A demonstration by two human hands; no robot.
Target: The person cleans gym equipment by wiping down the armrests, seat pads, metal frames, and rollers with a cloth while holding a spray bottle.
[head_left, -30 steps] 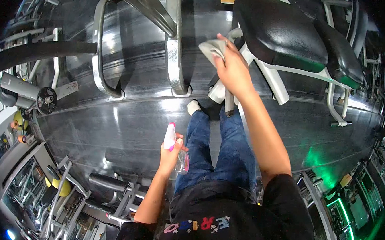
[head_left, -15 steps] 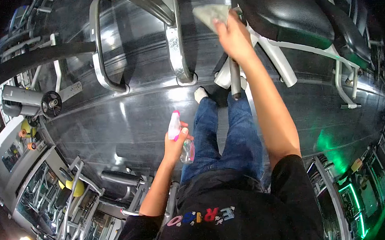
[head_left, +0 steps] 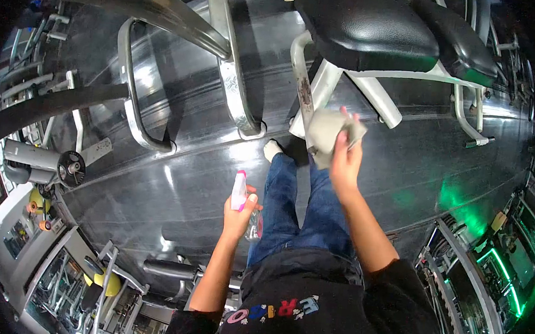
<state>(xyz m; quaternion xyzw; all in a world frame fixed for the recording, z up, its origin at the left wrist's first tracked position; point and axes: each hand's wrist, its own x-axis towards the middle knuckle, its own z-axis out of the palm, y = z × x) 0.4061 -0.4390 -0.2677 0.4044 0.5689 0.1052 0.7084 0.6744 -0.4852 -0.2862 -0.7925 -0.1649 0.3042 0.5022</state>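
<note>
Your right hand [head_left: 346, 165] is pinching a likely limp cloth [head_left: 327, 134], best held bunched, your left hand [head_left: 236, 219] clasping a spray bottle [head_left: 239, 193].

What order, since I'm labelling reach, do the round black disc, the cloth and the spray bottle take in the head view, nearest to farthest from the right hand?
1. Cloth: held in the right hand.
2. Spray bottle: to the left, held in the left hand.
3. Round black disc: at the far left, well beyond the left hand.
</note>
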